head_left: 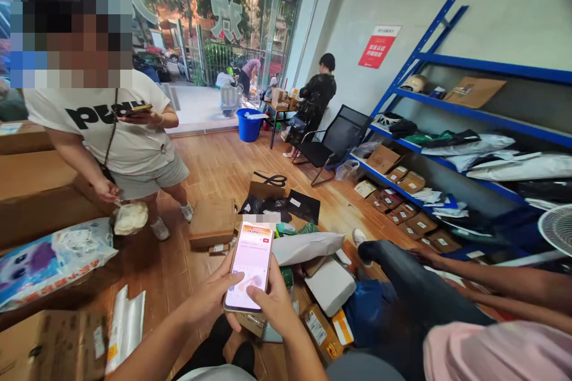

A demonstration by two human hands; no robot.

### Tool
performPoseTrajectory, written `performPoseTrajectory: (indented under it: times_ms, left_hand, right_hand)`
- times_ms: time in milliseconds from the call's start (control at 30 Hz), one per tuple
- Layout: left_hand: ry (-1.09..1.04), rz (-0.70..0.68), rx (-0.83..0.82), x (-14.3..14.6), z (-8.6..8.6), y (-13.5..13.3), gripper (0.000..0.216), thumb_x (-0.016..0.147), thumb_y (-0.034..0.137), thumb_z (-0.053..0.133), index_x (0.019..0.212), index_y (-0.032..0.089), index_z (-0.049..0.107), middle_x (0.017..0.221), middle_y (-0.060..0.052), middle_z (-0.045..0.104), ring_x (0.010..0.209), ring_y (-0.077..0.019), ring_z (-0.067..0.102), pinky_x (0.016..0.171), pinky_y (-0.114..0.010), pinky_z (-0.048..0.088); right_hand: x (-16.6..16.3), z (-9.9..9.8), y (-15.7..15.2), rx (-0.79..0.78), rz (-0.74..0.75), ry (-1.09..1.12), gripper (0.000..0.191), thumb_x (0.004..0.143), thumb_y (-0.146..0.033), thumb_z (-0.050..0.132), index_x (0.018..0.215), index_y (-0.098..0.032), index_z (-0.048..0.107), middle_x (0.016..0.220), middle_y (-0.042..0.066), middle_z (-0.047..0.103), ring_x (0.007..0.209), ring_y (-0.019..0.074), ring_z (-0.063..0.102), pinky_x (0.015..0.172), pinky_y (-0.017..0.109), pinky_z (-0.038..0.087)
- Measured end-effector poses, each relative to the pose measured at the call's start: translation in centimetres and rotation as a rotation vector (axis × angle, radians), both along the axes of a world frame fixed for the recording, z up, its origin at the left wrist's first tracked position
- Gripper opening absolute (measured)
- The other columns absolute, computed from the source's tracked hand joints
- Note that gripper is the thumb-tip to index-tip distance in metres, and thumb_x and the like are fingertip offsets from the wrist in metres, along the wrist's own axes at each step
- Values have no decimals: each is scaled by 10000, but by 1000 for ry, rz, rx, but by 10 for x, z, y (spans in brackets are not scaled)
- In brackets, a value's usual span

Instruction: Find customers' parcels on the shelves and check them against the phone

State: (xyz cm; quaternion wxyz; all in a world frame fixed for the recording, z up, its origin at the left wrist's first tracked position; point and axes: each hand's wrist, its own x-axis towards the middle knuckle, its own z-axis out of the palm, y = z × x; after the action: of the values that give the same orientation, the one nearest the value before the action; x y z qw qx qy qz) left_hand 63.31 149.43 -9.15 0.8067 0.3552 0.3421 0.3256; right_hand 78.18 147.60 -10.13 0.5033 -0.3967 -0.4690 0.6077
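I hold a smartphone (248, 266) with a lit pink and white screen upright in front of me. My left hand (209, 297) wraps its left edge, fingers reaching onto the screen. My right hand (273, 302) supports its lower right corner, with the thumb lying on the glass. Below the phone, parcels (329, 284) and small cardboard boxes (318, 328) lie piled on the wooden floor.
A person in a white shirt (120, 131) stands at left holding a phone. Another person's arms (500, 287) reach in from the right over the pile. Blue shelving (451, 166) with parcels lines the right wall. A black chair (333, 141), a blue bucket (249, 125) and a standing person lie beyond.
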Motion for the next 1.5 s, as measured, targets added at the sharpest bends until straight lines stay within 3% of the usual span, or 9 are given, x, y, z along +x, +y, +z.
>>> performPoseTrajectory:
  times_ms: [167, 300, 467, 700, 900, 1033, 1233, 1400, 1500]
  left_hand:
    - [22, -21, 37, 6, -8, -15, 1097, 534, 127, 562, 1439, 282, -37, 1031, -76, 563, 725, -180, 549, 435, -236, 530]
    - [41, -43, 56, 13, -7, -23, 1111, 540, 115, 528, 1425, 299, -118, 1066, -68, 565, 805, -215, 570, 461, -236, 531]
    - [-25, -76, 68, 23, -9, -28, 1066, 577, 115, 495, 1416, 349, -119, 1239, -71, 511, 931, -283, 600, 487, -246, 530]
    - [-57, -111, 37, 37, -9, -21, 1054, 591, 134, 493, 1412, 344, -133, 1242, -79, 525, 878, -256, 610, 481, -243, 532]
    - [-58, -230, 78, 47, 4, 8, 1095, 565, 138, 492, 1382, 371, -198, 1385, -71, 401, 963, -276, 576, 454, -217, 518]
    - [-67, -292, 63, 47, -5, 38, 1086, 584, 148, 504, 1368, 401, -204, 1458, -65, 296, 928, -275, 581, 461, -237, 522]
    - [-142, -339, 65, 44, -8, 80, 1113, 555, 138, 495, 1361, 380, -234, 1211, -92, 535, 881, -290, 593, 427, -270, 537]
    - [-109, -466, 47, 40, 13, 110, 1064, 603, 97, 451, 1376, 324, -244, 1320, -97, 475, 891, -253, 597, 468, -255, 550]
    - [-127, -538, 42, 44, 12, 128, 1032, 629, 91, 426, 1374, 313, -254, 1353, -94, 452, 936, -262, 586, 515, -287, 570]
  right_hand:
    - [7, 0, -5, -73, -65, 26, 514, 673, -364, 677, 1140, -214, 524, 1045, 46, 665, 908, 210, 599, 786, 315, 478]
    - [13, 12, 3, -141, -181, 62, 444, 648, -556, 630, 883, -180, 654, 785, 35, 698, 741, 202, 601, 660, 290, 482]
    - [21, 18, 11, -166, -277, 15, 525, 635, -665, 575, 724, -152, 639, 578, 33, 643, 559, 185, 548, 509, 284, 420]
    - [38, 21, 1, -130, -497, -67, 461, 649, -629, 526, 717, -192, 657, 751, 35, 684, 795, 213, 572, 768, 301, 446]
    - [48, 31, 11, -8, -498, -64, 365, 753, -491, 440, 779, -199, 659, 768, 16, 680, 750, 190, 568, 696, 277, 439]
    - [47, 31, 30, 8, -516, -39, 274, 747, -425, 465, 708, -195, 608, 639, -10, 610, 626, 163, 512, 576, 258, 402]
    - [38, 36, 58, 14, -569, -13, 249, 741, -401, 491, 743, -176, 598, 655, -4, 614, 630, 160, 517, 583, 254, 397]
    - [34, 31, 81, 21, -608, -13, 332, 763, -456, 527, 866, -156, 625, 760, 26, 659, 699, 178, 552, 636, 272, 424]
    - [37, 27, 90, 16, -659, -22, 366, 763, -480, 557, 913, -154, 629, 790, 33, 668, 719, 179, 553, 650, 273, 422]
